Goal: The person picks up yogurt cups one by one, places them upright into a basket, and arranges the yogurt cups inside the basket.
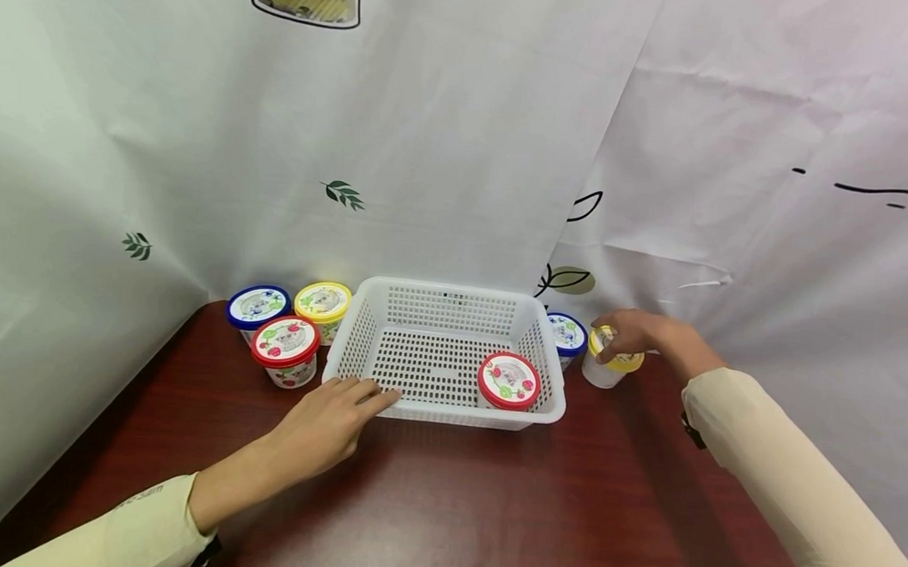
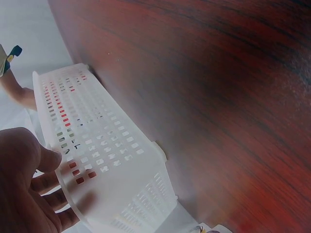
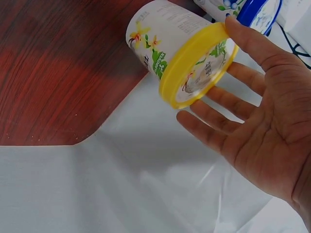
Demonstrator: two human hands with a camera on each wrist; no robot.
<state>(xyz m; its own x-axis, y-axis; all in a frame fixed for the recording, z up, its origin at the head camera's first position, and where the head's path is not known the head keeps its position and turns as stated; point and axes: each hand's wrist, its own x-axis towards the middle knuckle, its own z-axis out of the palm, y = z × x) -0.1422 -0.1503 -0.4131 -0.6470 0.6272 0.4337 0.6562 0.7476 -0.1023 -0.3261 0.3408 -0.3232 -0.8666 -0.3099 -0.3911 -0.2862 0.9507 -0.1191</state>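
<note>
Fingers [image 3: 201, 130] spread wide, the right hand [image 1: 627, 333] is at the lid of a yellow-lidded tub [image 1: 601, 375], on the table [image 1: 491, 502] right of a white basket [image 1: 449, 413]. Between stands a blue-lidded tub [image 1: 568, 333]. The left hand [image 1: 327, 421] grips the basket's near rim, left end. Inside, near right, sits a red-lidded tub [image 1: 509, 382]; three tubs [image 1: 287, 344] stand left.

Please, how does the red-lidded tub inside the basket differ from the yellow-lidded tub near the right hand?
The red-lidded tub sits inside the basket; the yellow-lidded tub is outside, to its right.
The red-lidded tub's lid shows red berries, the yellow-lidded tub's a yellow flower.
The right hand is at the yellow-lidded tub; no hand touches the red-lidded tub.
Both have round lids.
</note>
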